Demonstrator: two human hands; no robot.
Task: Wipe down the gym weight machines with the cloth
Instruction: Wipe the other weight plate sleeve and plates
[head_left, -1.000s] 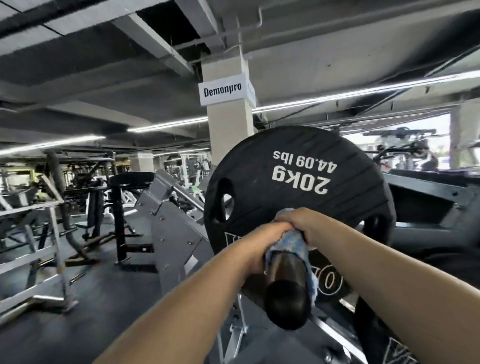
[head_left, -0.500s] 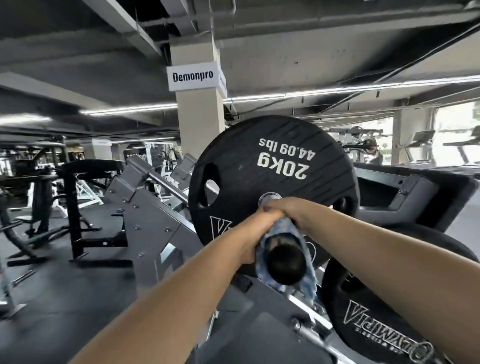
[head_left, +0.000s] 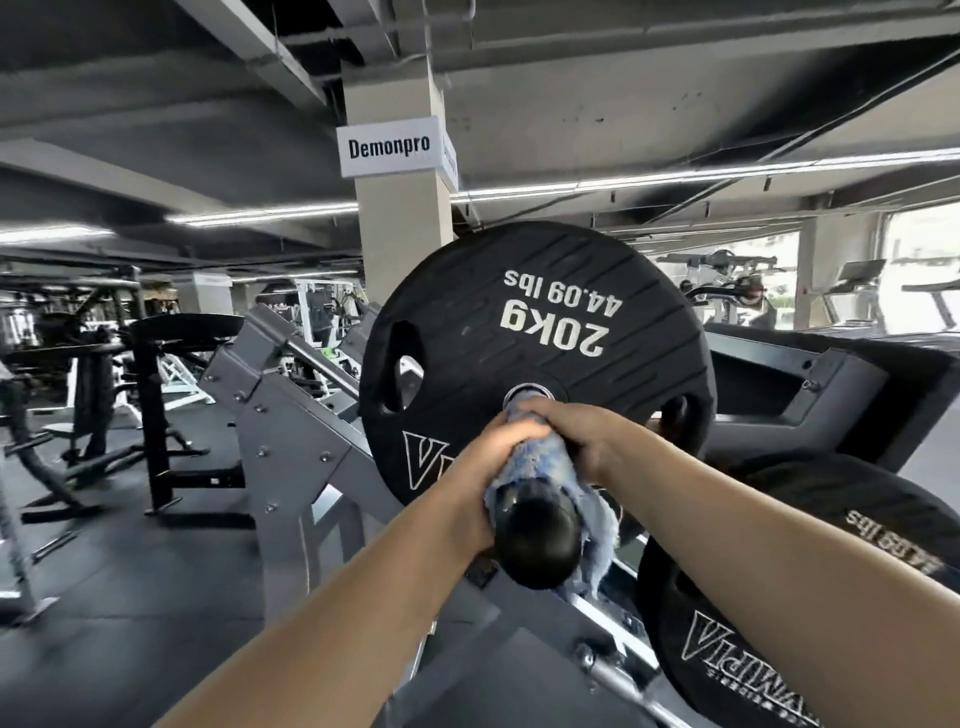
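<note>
head view: a person's left hand (head_left: 498, 441) and right hand (head_left: 576, 431) both curl tight around a blue cloth (head_left: 540, 467) wrapped over the loading bar (head_left: 537, 540) of a plate-loaded weight machine (head_left: 291, 415), gripping it just in front of a black 20kg plate (head_left: 535, 332). the cloth sits on the bar between the two hands, its frayed tail hanging loose below the bar's rounded dark end, which points at the camera. the step in hand looks to be the wiping of the bar sleeve, close up against the plate's steel hub; the next move likely calls for a firm pull of the cloth along the bar toward its free end, with the grip kept snug so the fabric does not bunch or slip off. the plate is matte, ribbed rubber with white lettering and oval grip holes; the cloth is soft and fuzzy; the machine frame is flat grey painted steel with bolt heads. a second plate (head_left: 779, 587) rests lower right, and a pillar sign (head_left: 389, 147) reads demonpro above the dark rubber floor (head_left: 130, 571).
</note>
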